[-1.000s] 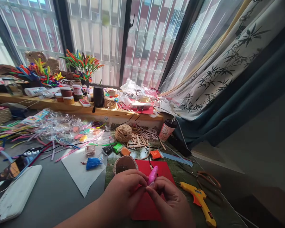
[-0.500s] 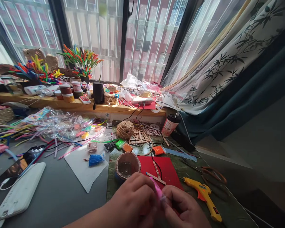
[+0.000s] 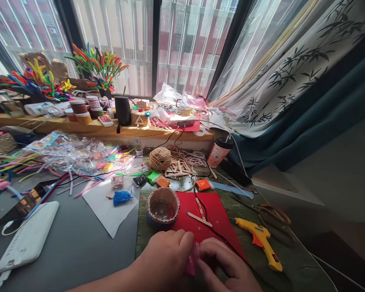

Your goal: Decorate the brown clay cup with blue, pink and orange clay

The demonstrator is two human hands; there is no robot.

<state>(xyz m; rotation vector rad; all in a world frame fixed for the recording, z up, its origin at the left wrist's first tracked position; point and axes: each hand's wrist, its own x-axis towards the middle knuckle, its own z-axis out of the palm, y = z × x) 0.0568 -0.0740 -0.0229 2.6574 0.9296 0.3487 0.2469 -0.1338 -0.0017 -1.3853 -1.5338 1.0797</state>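
Between my hands is a small pink packet (image 3: pixel 191 264) in clear plastic, like the coloured clay packets on the table. My left hand (image 3: pixel 167 257) is closed round one side of it. The fingers of my right hand (image 3: pixel 222 261) pinch its other edge. Just beyond my left hand stands a round pot (image 3: pixel 163 209) with a bumpy brownish rim and a bluish side. Under and past my hands lies a red sheet (image 3: pixel 220 213), with two small wooden sticks (image 3: pixel 200 219) on it. My fingers hide part of the packet.
Right of my hand lies a yellow glue gun (image 3: pixel 260 239), with scissors (image 3: pixel 272 215) behind it. Beyond the pot are a twine ball (image 3: pixel 159 158), an orange clay packet (image 3: pixel 203 185) and a lidded cup (image 3: pixel 220 152). A white power bank (image 3: pixel 28 237) and a blue packet (image 3: pixel 122 197) lie left.
The pink packet and both hands have come slightly lower and nearer to me. The packet is now turned downward between the fingers. The camera view has shifted a little.
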